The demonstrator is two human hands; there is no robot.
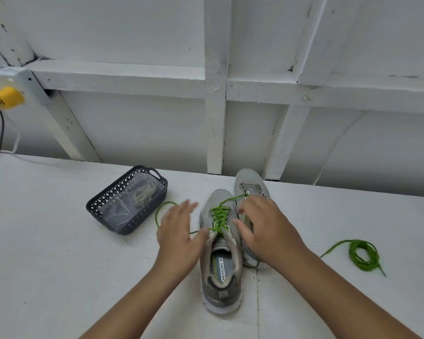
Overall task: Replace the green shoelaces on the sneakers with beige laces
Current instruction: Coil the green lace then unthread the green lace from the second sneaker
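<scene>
Two grey sneakers stand side by side on the white table. The near sneaker is threaded with a green lace; one loose end curls off to the left. The far sneaker is partly hidden behind my right hand. My left hand hovers with straight fingers beside the near sneaker's left side, thumb near the collar. My right hand hovers with spread fingers over the gap between the shoes and grips nothing. A removed green lace lies coiled at the right. Beige laces sit bagged in the basket.
A dark plastic basket stands left of the shoes on the table. A white framed wall rises behind the table's far edge. A yellow plug with a dark cable hangs at the far left.
</scene>
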